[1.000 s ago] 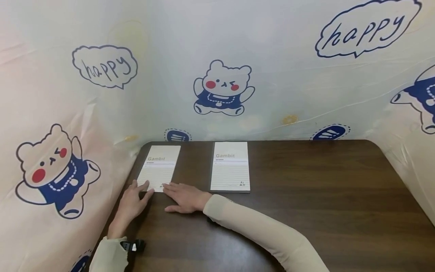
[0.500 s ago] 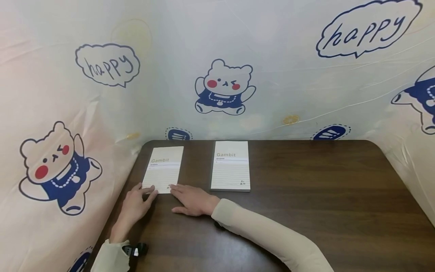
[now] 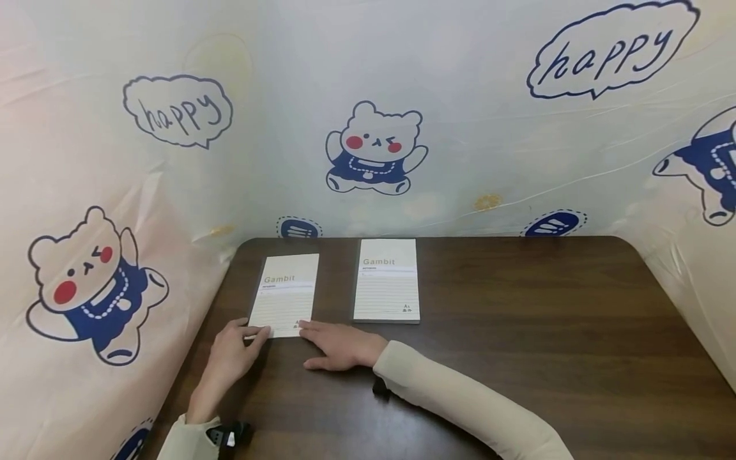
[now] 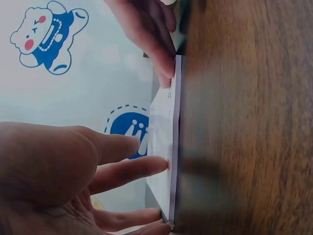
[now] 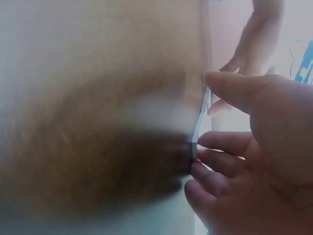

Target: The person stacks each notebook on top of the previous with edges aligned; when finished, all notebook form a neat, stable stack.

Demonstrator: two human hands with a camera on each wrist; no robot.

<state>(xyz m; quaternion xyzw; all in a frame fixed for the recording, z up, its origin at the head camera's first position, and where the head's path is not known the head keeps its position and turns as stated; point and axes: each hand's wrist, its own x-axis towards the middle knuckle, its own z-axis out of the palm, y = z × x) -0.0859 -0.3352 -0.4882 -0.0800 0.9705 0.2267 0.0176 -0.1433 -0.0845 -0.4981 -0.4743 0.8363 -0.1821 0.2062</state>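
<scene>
A white "Gambit" notebook (image 3: 285, 300) lies on the dark wood table at the left, slightly slanted, with its spine to the left. My left hand (image 3: 234, 350) is at its near left corner; in the left wrist view a fingertip presses on the cover and other fingers (image 4: 128, 218) reach its left edge. From the near right corner, my right hand (image 3: 342, 345) touches the notebook with its fingertips, fingers fairly straight, thumb apart from it. To the right lies a second, similar notebook (image 3: 387, 287), which neither hand touches.
The brown table (image 3: 535, 319) has rounded far corners and stretches to the right. A pale curtain (image 3: 448, 128) printed with bears and "happy" bubbles closes off the back and sides. A black wrist strap (image 3: 230, 434) sits at my left cuff.
The left notebook has slid to the right and toward me, with both hands moving along at its near corners. Its slant is smaller. The second notebook has stayed in place.
</scene>
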